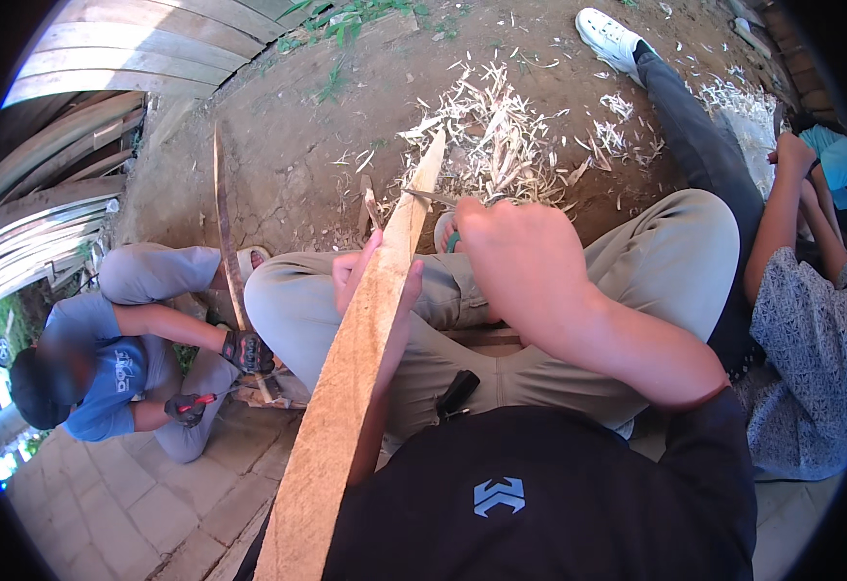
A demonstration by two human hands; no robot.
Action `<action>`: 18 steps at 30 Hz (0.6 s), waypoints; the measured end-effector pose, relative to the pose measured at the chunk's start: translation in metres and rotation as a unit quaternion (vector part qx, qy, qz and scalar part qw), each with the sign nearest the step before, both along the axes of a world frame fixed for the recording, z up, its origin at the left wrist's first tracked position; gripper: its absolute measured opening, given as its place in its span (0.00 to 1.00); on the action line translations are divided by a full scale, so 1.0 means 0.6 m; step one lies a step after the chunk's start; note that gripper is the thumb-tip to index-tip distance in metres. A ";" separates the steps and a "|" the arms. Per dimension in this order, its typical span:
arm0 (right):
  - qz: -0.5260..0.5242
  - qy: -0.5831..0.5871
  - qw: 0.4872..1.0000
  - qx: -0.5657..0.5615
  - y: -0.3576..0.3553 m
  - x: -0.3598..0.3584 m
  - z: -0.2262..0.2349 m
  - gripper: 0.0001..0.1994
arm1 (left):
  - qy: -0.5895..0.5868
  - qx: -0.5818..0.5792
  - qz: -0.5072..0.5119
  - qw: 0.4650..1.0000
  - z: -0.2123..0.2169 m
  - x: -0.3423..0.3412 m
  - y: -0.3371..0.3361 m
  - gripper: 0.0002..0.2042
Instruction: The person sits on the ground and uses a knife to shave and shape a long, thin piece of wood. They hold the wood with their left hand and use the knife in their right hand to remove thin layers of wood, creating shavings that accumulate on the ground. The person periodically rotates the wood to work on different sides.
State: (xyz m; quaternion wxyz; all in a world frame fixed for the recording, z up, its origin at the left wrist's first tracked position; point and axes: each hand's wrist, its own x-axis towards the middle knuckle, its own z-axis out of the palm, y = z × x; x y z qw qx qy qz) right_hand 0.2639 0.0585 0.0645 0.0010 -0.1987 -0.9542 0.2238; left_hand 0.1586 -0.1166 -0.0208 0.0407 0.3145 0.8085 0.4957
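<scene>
My left hand point(349, 275) is wrapped around a long, pale wooden stake point(346, 387), fingers on one side and thumb on the other. The stake slants from the lower edge, along my chest, up to a narrow tip above the ground. In my closed right hand point(518, 242) is a knife point(431, 197); its thin blade lies across the stake just below the tip. My fist hides most of the knife's handle. Beyond the tip, a heap of curled wood shavings point(501, 136) covers the dirt.
At left, a co-worker point(108, 363) in dark gloves holds a red-handled tool and a long wooden stick point(228, 223). Another person point(791, 242) sits close on my right, and a leg in dark trousers point(694, 126) stretches forward. Stacked planks point(55, 155) stand at the left.
</scene>
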 end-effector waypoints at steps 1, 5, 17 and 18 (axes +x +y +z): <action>-0.006 0.001 1.000 0.012 -0.005 0.002 0.005 0.06 | 0.061 -0.009 -0.021 0.998 0.001 -0.005 0.001 0.29; -0.010 -0.015 1.000 -0.006 -0.004 -0.001 0.000 0.06 | 0.088 -0.018 -0.023 0.996 0.007 0.002 0.009 0.30; -0.016 -0.016 0.998 -0.052 0.002 -0.008 -0.011 0.05 | 0.052 -0.027 -0.015 0.998 -0.001 0.002 -0.010 0.30; -0.022 -0.020 0.997 -0.065 0.005 -0.006 -0.015 0.05 | 0.027 -0.033 -0.007 0.999 0.011 0.007 -0.004 0.30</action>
